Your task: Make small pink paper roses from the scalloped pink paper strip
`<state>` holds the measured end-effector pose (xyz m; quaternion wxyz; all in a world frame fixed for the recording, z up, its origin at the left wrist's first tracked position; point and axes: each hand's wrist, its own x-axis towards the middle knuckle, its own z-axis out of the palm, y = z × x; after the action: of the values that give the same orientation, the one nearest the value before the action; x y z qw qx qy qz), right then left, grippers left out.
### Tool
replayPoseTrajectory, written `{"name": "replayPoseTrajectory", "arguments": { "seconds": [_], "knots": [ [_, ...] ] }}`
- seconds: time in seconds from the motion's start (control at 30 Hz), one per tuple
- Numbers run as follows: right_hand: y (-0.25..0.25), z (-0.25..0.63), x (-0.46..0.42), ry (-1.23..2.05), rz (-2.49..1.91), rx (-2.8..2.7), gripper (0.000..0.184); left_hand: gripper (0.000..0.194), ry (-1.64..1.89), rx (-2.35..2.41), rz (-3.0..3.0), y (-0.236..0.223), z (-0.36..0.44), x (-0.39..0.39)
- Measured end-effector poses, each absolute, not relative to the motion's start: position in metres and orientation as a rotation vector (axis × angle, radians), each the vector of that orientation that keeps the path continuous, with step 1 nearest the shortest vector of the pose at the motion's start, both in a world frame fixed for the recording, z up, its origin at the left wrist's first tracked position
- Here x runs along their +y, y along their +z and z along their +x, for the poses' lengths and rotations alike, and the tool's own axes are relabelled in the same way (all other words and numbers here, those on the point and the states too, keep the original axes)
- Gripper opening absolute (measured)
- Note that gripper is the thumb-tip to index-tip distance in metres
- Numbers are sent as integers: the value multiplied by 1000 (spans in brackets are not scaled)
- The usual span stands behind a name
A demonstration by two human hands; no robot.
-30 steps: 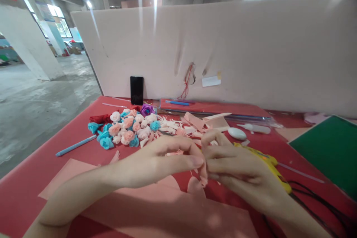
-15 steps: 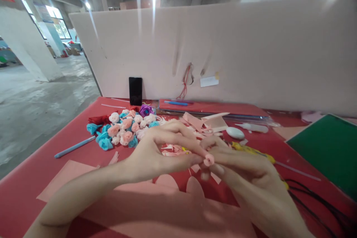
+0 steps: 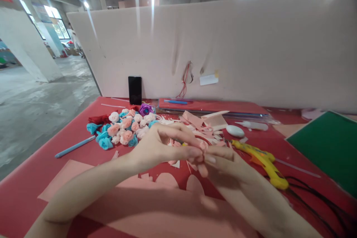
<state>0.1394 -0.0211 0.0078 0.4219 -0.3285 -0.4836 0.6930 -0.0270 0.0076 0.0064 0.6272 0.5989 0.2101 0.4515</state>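
My left hand [image 3: 164, 145] and my right hand [image 3: 225, 163] meet above the red table [image 3: 33, 178], fingertips pinched together on a small pink paper piece [image 3: 201, 148]. The piece is mostly hidden between the fingers. Under my forearms lies a large pink paper sheet [image 3: 156, 212] with petal shapes cut from its edge. Behind my hands lies a scatter of pink paper scraps [image 3: 203, 128].
A heap of small pink, white, blue and purple paper roses [image 3: 125, 128] lies at the left. A yellow glue gun [image 3: 264, 163] with a black cord lies to the right, near a white oval object [image 3: 235, 131], a green sheet [image 3: 329, 145], a blue pen [image 3: 75, 145] and a black phone [image 3: 135, 90] propped against the partition.
Both hands stayed joined and shifted slightly; the right hand has dropped and turned, uncovering the yellow glue gun. The pink piece showed as a small roll half a second ago and is now more hidden.
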Motion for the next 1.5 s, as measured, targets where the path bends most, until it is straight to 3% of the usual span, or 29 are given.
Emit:
{"name": "replayPoseTrajectory", "arguments": {
  "seconds": [0.2, 0.57, 0.77, 1.13, 1.37, 1.5],
  "knots": [
    [2, 139, -19, 1861, -822, -1148, 8, 2, 1063, 527, 1440, 2, -25, 10],
    [3, 138, -18, 1446, -856, -1424, 9, 12, 1329, 576, 1772, 0, -21, 10],
    [0, 141, -21, 968, -1039, -1651, 14, 12, 1402, 610, 1804, -2, -18, 10],
    [-9, 132, -22, 7, -848, -1770, 15, 15, 1543, 624, 1743, -8, -12, 10],
    [-15, 141, -18, 98, -979, -1763, 15, 7, 1242, 763, 1736, -9, -21, 18],
    [-8, 143, -14, 413, -942, -1924, 15, 16, 980, 908, 1959, -16, -43, 15]
  ]
}}
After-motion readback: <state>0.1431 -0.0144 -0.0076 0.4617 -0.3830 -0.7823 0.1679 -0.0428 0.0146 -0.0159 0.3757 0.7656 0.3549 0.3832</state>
